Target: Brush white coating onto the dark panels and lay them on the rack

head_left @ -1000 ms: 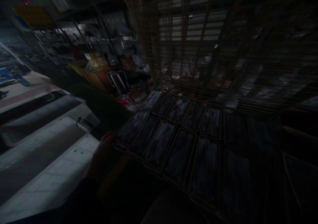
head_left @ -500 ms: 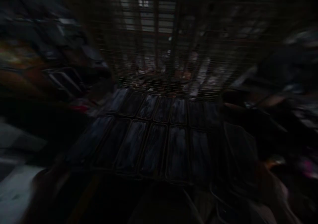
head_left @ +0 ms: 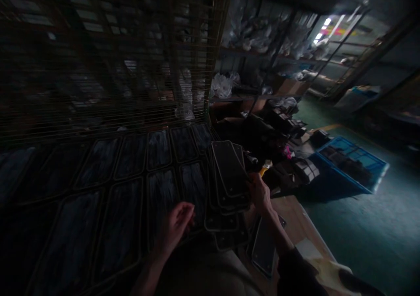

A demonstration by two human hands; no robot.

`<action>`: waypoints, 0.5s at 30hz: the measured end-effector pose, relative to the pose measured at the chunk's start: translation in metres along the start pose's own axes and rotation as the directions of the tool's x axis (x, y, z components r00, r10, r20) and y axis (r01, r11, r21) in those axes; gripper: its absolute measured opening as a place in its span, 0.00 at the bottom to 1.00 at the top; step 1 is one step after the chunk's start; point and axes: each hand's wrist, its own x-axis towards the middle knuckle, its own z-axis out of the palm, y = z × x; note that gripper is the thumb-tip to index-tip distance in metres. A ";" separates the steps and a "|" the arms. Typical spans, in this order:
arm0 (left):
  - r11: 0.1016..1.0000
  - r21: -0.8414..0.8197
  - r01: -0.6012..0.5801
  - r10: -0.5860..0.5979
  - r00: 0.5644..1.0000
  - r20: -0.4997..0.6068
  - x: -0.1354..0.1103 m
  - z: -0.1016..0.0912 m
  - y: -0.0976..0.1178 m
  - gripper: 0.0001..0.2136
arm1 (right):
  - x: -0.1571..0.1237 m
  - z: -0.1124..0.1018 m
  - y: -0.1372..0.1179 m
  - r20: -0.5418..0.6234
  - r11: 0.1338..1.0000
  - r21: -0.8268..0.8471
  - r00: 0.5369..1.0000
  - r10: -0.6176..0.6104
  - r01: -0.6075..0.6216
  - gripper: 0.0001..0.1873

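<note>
My left hand (head_left: pixel 180 221) hovers above the near row of dark, round-cornered panels (head_left: pixel 162 195). Its fingers are curled in, with nothing visible in them. My right hand (head_left: pixel 260 193) is closed around a small brush (head_left: pixel 265 167); the yellow handle and pale tip stick up past the fingers. That hand is at the right edge of a stack of dark panels (head_left: pixel 229 167), and dim light hides whether it also grips the top one. Whitish streaks cover the panels laid out in two rows.
A wire mesh screen (head_left: pixel 147 90) rises behind the panels. More panels (head_left: pixel 264 245) lie on a wooden board (head_left: pixel 295 213) at right. Beyond are a blue bin (head_left: pixel 352 165) with dark pieces and shelves (head_left: pixel 262 53) of plastic bags.
The view has swung right and brightened. My left hand has come from the left end of the panel rows to beside the stack. My right hand stays near the stack.
</note>
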 end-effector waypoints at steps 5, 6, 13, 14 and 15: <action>0.960 0.212 -0.182 0.164 0.982 0.098 0.045 0.093 0.014 0.13 | -0.015 -0.010 -0.004 -0.033 0.971 0.236 0.999 -0.036 0.042 0.14; 0.938 0.276 -0.208 0.193 0.978 0.081 0.050 0.102 0.014 0.12 | -0.019 -0.011 -0.005 -0.013 0.962 0.265 0.998 -0.056 0.058 0.14; 0.822 0.549 -0.153 0.209 0.977 -0.042 0.060 0.123 0.004 0.17 | -0.047 -0.032 0.024 0.008 0.938 0.332 0.994 -0.113 0.104 0.19; 0.848 0.520 -0.100 0.151 0.987 -0.057 0.061 0.124 0.003 0.18 | -0.051 -0.038 0.038 -0.012 0.941 0.325 0.995 -0.097 0.095 0.19; 0.875 0.483 -0.032 0.077 0.994 -0.073 0.062 0.125 0.001 0.19 | -0.058 -0.044 0.054 -0.027 0.947 0.315 0.998 -0.065 0.070 0.20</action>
